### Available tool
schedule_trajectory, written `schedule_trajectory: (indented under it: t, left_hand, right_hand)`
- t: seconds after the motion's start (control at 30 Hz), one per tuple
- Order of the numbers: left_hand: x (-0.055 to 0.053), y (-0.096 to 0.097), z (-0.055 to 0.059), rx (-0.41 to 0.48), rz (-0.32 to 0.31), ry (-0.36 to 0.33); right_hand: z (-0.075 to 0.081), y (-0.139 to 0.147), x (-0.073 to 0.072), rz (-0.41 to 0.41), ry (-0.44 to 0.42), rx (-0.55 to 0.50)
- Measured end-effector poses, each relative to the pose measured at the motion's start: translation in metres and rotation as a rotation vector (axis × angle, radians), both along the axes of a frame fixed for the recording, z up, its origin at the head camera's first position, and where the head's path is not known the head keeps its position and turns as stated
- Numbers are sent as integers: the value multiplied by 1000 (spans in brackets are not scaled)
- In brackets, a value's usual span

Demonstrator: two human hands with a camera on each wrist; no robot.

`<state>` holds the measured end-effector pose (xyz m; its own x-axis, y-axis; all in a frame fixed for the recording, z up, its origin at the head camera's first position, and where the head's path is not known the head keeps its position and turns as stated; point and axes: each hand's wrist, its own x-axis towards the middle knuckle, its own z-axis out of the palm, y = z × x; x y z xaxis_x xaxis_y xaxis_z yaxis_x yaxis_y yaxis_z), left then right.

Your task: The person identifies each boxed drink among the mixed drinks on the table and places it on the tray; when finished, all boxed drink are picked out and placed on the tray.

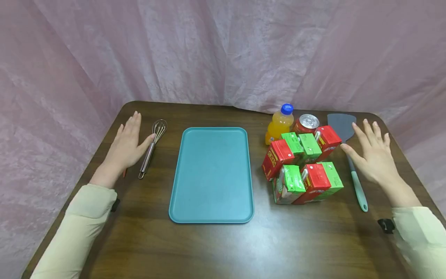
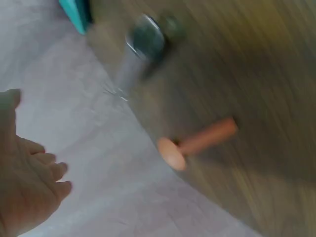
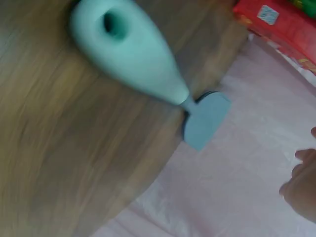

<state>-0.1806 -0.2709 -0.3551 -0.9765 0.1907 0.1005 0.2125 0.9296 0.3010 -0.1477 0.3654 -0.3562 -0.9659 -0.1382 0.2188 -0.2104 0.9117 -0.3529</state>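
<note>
My left hand (image 1: 127,143), fingers straight and thumb spread, hovers over the table's left side and holds nothing. Just right of it lies a metal whisk (image 1: 150,151), handle toward the front. Mostly hidden below this hand in the head view is an orange-brown utensil with a rounded end (image 2: 197,143); its kind is unclear. On the right, my right hand (image 1: 374,155) has its fingers fanned out, nothing in them. Beneath and left of it lies a spatula with a grey blade (image 1: 341,126) and mint-green handle (image 3: 133,54).
A blue rectangular tray (image 1: 212,174) lies mid-table. Right of it stand several red and green drink cartons (image 1: 315,180), grouped closely. Behind them are an orange drink bottle (image 1: 280,124) with a blue cap and a red can (image 1: 307,123). Pink curtains (image 1: 223,50) hang beyond the table.
</note>
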Motion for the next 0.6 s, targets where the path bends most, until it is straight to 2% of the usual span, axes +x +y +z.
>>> schedule_trajectory:
  t: [0.1,0.23,0.33,0.47,0.6]
  left_hand:
    - [7,14,0,49,20,-34]
    - [16,38,-3,86,64,-90]
    - [20,55,-5,98,78,-174]
    - [21,69,-8,104,89,-310]
    - [20,74,-11,44,119,-452]
  right_hand:
    - [3,-9,-5,32,-10,-142]
    - [7,-21,-11,24,-111,-349]
    - [10,-30,-15,52,-199,-472]
    - [9,-35,-18,134,-265,-551]
    - [6,-35,-16,111,-311,-545]
